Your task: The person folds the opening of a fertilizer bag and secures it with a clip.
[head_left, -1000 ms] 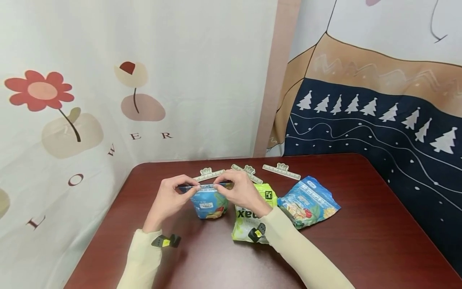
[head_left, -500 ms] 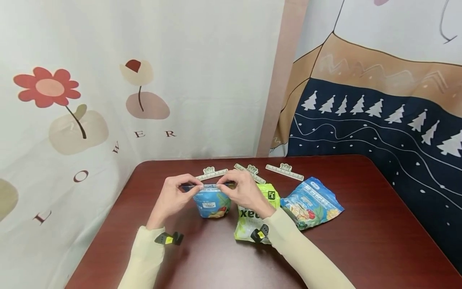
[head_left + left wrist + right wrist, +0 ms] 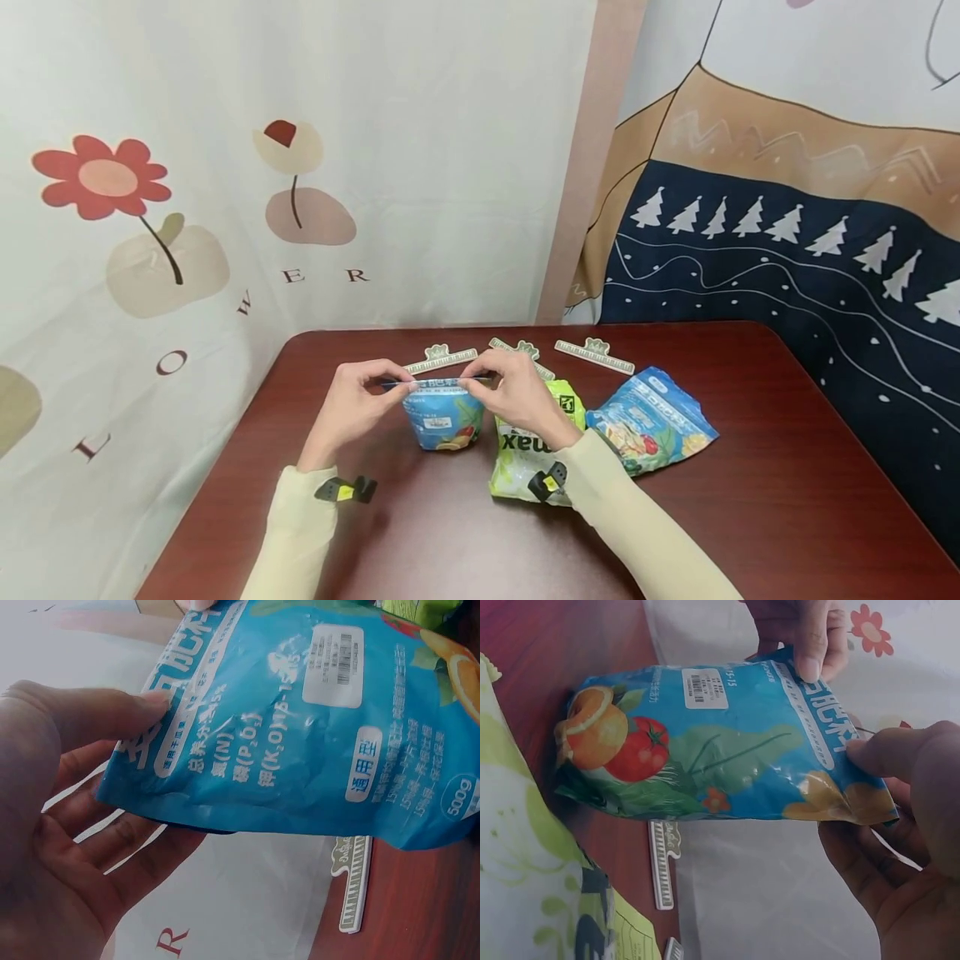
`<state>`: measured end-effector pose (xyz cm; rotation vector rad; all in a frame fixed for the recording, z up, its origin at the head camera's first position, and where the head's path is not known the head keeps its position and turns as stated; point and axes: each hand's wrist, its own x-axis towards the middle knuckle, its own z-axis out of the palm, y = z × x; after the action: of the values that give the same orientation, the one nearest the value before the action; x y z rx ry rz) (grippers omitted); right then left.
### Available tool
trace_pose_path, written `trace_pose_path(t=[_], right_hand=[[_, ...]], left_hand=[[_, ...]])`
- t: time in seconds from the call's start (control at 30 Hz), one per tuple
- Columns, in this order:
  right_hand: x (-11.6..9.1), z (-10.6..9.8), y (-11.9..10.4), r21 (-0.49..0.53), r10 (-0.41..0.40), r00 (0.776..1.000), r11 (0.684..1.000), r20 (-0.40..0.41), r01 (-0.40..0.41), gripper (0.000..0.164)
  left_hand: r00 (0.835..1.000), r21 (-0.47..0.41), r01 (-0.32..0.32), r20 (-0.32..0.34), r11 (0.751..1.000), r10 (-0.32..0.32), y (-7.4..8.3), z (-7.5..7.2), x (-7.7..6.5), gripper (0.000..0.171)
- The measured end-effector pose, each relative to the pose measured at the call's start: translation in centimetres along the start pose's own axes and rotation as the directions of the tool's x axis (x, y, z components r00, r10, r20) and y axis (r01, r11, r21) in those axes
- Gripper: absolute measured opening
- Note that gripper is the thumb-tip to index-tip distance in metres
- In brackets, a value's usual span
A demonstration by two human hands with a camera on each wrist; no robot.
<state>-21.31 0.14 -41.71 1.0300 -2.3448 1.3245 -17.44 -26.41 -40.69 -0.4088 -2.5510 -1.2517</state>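
A blue fertilizer bag (image 3: 442, 419) with printed fruit and a white barcode label stands upright on the table, left of the middle. My left hand (image 3: 358, 406) pinches its top edge near one corner, thumb on the printed face and fingers behind, as the left wrist view shows. Near the opposite top corner, my right hand (image 3: 517, 398) pinches the same edge between thumb and fingers. The bag's top strip looks flat between the two hands. In the right wrist view, the tomato and orange print of the fertilizer bag (image 3: 720, 742) faces the camera.
A green and white bag (image 3: 517, 467) lies partly under my right wrist. Beside it on the right lies another blue bag (image 3: 660, 421). Along the back edge are three piano-key-patterned clips: a left clip (image 3: 441, 358), a middle clip (image 3: 528, 352) and a right clip (image 3: 595, 356).
My hands have spread slightly apart along the bag's top edge, both still pinching it. The whole head view has shifted a little.
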Motion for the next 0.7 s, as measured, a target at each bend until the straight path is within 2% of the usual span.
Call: trace_pose_path(t=[0.17, 0.37, 0.5, 0.7], right_hand=[[0.2, 0.0, -0.1, 0.007, -0.01, 1.0, 1.0, -0.006, 0.01, 0.008], [0.0, 0.0, 0.1, 0.036, 0.038, 0.999, 0.999, -0.001, -0.038, 0.005], [-0.3, -0.2, 0.4, 0.066, 0.059, 0.998, 0.996, -0.004, -0.059, 0.004], [-0.6, -0.5, 0.8, 0.103, 0.043, 0.999, 0.994, -0.028, -0.04, 0.003]], left_hand=[[1.0, 0.012, -0.002, -0.019, 1.0, 0.002, 0.0, 0.0, 0.1, 0.004], [1.0, -0.033, 0.021, 0.023, 0.999, -0.02, -0.3, -0.4, -0.1, 0.006], [0.999, -0.017, 0.024, 0.031, 1.0, -0.023, -0.8, -1.0, -0.3, 0.007], [1.0, -0.018, 0.013, 0.018, 1.0, -0.013, -1.0, -1.2, -0.2, 0.004]])
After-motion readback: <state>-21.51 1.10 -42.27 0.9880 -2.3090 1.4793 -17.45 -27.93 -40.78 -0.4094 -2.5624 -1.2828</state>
